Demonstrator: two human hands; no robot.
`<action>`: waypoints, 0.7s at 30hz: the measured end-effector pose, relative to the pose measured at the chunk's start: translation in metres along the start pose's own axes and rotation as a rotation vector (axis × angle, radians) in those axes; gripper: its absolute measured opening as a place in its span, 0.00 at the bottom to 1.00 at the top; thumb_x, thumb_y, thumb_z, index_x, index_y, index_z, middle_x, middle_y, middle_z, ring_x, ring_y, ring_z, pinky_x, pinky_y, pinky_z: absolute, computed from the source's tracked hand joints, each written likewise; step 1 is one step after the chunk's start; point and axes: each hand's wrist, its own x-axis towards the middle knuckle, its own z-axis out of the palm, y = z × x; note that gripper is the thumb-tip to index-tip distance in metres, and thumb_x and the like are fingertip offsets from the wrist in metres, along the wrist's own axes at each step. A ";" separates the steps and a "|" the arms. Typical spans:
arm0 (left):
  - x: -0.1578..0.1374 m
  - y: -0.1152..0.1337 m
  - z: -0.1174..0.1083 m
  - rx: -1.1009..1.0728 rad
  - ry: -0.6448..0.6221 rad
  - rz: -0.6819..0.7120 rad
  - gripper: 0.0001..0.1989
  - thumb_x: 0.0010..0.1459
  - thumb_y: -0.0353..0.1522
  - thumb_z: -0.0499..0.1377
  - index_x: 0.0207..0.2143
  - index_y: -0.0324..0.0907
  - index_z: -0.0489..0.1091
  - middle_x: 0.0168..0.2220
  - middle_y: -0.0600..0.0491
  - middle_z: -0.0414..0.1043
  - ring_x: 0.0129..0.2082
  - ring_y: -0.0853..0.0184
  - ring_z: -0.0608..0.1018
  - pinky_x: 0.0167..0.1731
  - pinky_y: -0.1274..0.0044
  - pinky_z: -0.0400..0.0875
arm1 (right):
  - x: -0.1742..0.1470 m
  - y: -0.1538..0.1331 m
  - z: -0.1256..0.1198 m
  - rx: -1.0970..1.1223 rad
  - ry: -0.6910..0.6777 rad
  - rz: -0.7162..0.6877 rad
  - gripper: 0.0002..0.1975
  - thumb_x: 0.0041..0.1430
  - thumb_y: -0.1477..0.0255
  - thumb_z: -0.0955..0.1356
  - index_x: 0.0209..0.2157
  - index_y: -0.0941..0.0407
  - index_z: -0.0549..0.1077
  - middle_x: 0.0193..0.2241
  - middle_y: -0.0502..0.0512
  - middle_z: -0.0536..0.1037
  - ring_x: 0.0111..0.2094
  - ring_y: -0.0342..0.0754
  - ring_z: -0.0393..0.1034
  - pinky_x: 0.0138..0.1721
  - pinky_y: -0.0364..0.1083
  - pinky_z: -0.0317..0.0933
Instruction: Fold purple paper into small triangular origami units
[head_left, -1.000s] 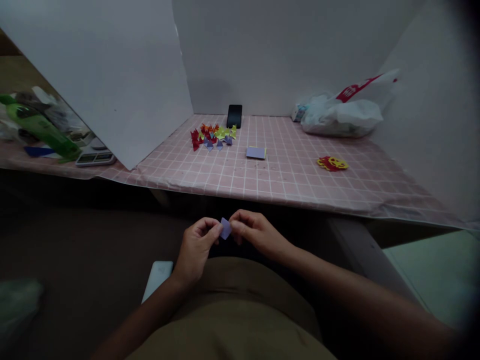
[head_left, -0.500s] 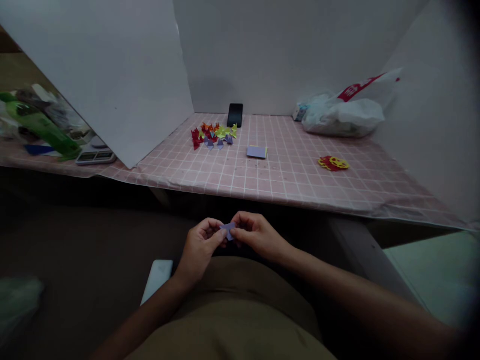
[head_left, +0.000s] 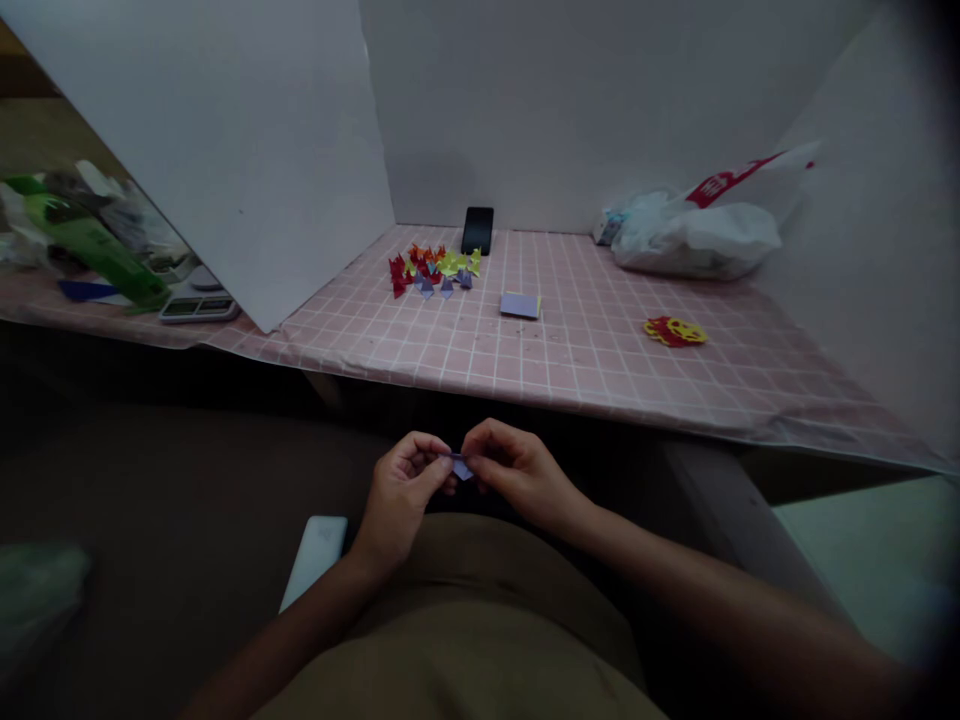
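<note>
Just above my lap, a small piece of folded purple paper [head_left: 463, 469] is pinched between both hands. My left hand [head_left: 401, 490] holds its left side with thumb and fingers. On the other side my right hand [head_left: 517, 470] grips the paper's right edge, thumb against fingertips. The lower tip of the paper points down between the thumbs. Up on the table, a cluster of small folded paper figures [head_left: 431, 268] in red, orange, yellow and purple sits left of centre. A short stack of paper squares [head_left: 520, 305], purple on top, lies to their right.
A black phone [head_left: 478, 231] leans at the back of the pink checked table [head_left: 585, 350]. Red and yellow cut-out shapes [head_left: 675, 331] and a white plastic bag [head_left: 697, 235] are to the right. A kitchen scale [head_left: 199, 306] and green bottle [head_left: 90, 245] stand left, behind a white panel [head_left: 225, 130].
The purple paper's upper part is now folded down or tilted, so less of it shows and its pointed lower tip stands out. My hands stay nearly in place; the view has shifted slightly.
</note>
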 end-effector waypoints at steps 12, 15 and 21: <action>-0.002 -0.003 -0.004 0.028 -0.013 0.100 0.01 0.53 0.29 0.64 0.30 0.41 0.73 0.25 0.58 0.74 0.24 0.73 0.75 0.27 0.81 0.71 | -0.001 -0.003 0.001 0.072 0.003 -0.014 0.02 0.54 0.75 0.68 0.29 0.56 0.70 0.23 0.46 0.69 0.23 0.40 0.64 0.26 0.42 0.58; -0.003 0.000 -0.004 0.068 -0.013 0.128 0.01 0.53 0.29 0.63 0.30 0.41 0.74 0.24 0.58 0.74 0.24 0.72 0.76 0.27 0.81 0.71 | -0.002 -0.003 0.001 0.075 -0.006 -0.016 0.01 0.53 0.75 0.68 0.30 0.57 0.70 0.23 0.46 0.70 0.23 0.40 0.64 0.27 0.42 0.58; -0.004 0.002 -0.004 0.143 -0.028 0.183 0.01 0.55 0.29 0.61 0.30 0.41 0.74 0.25 0.57 0.74 0.25 0.72 0.76 0.28 0.81 0.71 | -0.002 -0.006 0.001 0.079 -0.012 -0.007 0.01 0.54 0.75 0.68 0.29 0.57 0.70 0.24 0.46 0.70 0.24 0.40 0.64 0.27 0.42 0.58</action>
